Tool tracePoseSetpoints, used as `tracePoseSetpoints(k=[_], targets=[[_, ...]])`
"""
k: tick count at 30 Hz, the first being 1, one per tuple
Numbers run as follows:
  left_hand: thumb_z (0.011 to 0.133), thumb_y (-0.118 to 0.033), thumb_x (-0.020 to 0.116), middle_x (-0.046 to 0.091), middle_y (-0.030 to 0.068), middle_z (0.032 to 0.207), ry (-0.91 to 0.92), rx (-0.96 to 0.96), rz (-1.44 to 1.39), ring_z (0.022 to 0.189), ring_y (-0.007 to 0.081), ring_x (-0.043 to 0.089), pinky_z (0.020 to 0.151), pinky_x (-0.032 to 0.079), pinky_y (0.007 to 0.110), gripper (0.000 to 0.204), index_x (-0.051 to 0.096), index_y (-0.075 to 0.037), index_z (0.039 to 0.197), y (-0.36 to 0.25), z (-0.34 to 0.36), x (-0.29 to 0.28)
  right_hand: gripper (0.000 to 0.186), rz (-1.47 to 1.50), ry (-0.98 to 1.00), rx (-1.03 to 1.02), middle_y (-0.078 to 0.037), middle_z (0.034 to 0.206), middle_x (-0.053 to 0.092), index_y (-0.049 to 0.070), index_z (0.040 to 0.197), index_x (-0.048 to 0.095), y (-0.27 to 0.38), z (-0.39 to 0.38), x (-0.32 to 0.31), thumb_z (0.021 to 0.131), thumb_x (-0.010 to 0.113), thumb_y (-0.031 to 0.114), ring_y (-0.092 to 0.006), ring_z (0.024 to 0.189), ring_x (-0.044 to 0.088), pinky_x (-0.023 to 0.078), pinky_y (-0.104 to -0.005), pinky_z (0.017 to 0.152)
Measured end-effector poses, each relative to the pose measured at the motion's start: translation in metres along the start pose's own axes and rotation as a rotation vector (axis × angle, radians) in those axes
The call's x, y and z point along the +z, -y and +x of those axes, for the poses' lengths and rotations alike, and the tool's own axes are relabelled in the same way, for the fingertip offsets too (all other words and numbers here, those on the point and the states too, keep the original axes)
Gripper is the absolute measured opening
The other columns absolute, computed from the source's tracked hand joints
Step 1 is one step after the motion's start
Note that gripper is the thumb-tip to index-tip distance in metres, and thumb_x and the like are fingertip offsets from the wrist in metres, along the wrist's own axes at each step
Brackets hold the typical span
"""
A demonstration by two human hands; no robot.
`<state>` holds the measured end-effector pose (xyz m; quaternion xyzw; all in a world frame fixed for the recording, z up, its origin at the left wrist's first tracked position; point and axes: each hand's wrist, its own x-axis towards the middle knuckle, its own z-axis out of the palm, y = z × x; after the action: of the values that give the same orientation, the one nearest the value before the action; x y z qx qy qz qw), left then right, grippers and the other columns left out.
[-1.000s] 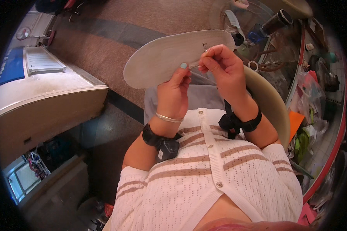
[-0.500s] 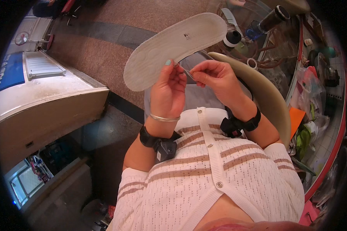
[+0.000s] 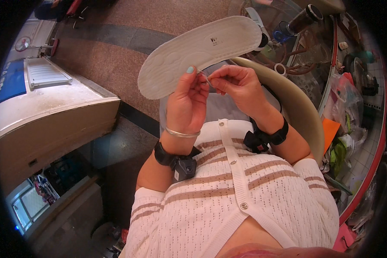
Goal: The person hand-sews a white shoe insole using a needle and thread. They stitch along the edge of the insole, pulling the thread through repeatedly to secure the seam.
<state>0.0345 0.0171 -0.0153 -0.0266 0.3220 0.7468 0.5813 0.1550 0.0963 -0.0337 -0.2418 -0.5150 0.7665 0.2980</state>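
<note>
A white shoe insole (image 3: 180,56) with a small dark print stretches out beyond my hands, its surface facing up. My left hand (image 3: 189,96) grips its near edge, the thumb lying on top and the fingers curled beneath. Close beside it, my right hand (image 3: 234,84) is closed in a pinch at the same edge. A thin, light strand or strip (image 3: 205,78) runs between the fingertips of both hands; its kind is too small to make out. Under the insole shows part of my grey-clad lap (image 3: 221,109).
To the left stands a white-topped counter (image 3: 64,99) with a blue panel. At the upper right are a dark tumbler (image 3: 305,19) and a white coil ring (image 3: 280,69) on a glass surface. A beige chair rim (image 3: 305,103) curves by my right arm, near plastic bags (image 3: 346,101).
The insole has tilted slightly and shifted a little to the right at its far end. My right hand has drawn slightly closer to my left.
</note>
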Motion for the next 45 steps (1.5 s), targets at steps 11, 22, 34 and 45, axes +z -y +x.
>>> tracePoseSetpoints(k=[11, 22, 34, 45], targets=[[0.083, -0.014, 0.057, 0.061, 0.0068, 0.078, -0.031, 0.029, 0.074, 0.072, 0.0137, 0.056, 0.070, 0.045, 0.025, 0.010, 0.058, -0.004, 0.085, 0.002, -0.001, 0.000, 0.007, 0.042, -0.022, 0.016, -0.001, 0.075, 0.061, 0.000, 0.084, 0.062, -0.001, 0.000, 0.003, 0.080, 0.059, 0.004, -0.0054, 0.064, 0.051, 0.042, -0.0196, 0.057], [0.081, -0.012, 0.058, 0.060, 0.0057, 0.082, -0.095, 0.085, 0.202, 0.076, 0.0131, 0.055, 0.074, 0.043, 0.025, 0.010, 0.058, -0.003, 0.085, 0.008, -0.002, 0.002, 0.011, 0.065, -0.062, -0.012, -0.006, 0.083, 0.064, -0.001, 0.089, 0.061, 0.003, -0.002, 0.006, 0.079, 0.059, 0.002, -0.0087, 0.074, 0.057, 0.047, -0.0218, 0.064], [0.082, -0.012, 0.059, 0.060, 0.0054, 0.084, -0.063, 0.142, 0.198, 0.077, 0.0133, 0.055, 0.073, 0.043, 0.025, 0.013, 0.058, -0.003, 0.090, 0.012, -0.001, 0.012, 0.016, -0.139, -0.168, -0.138, -0.010, 0.078, 0.064, -0.001, 0.090, 0.062, 0.002, 0.001, 0.009, 0.074, 0.064, 0.002, -0.0113, 0.065, 0.059, 0.049, -0.0240, 0.058], [0.080, -0.006, 0.059, 0.057, 0.0038, 0.098, -0.030, 0.286, 0.320, 0.087, 0.0122, 0.054, 0.077, 0.043, 0.024, 0.021, 0.054, -0.005, 0.100, 0.019, -0.002, 0.008, 0.016, -0.943, -0.201, -0.764, -0.010, 0.071, 0.050, 0.004, 0.075, 0.061, 0.020, 0.009, 0.010, 0.061, 0.067, 0.001, -0.0264, 0.065, 0.051, 0.042, -0.0314, 0.053]])
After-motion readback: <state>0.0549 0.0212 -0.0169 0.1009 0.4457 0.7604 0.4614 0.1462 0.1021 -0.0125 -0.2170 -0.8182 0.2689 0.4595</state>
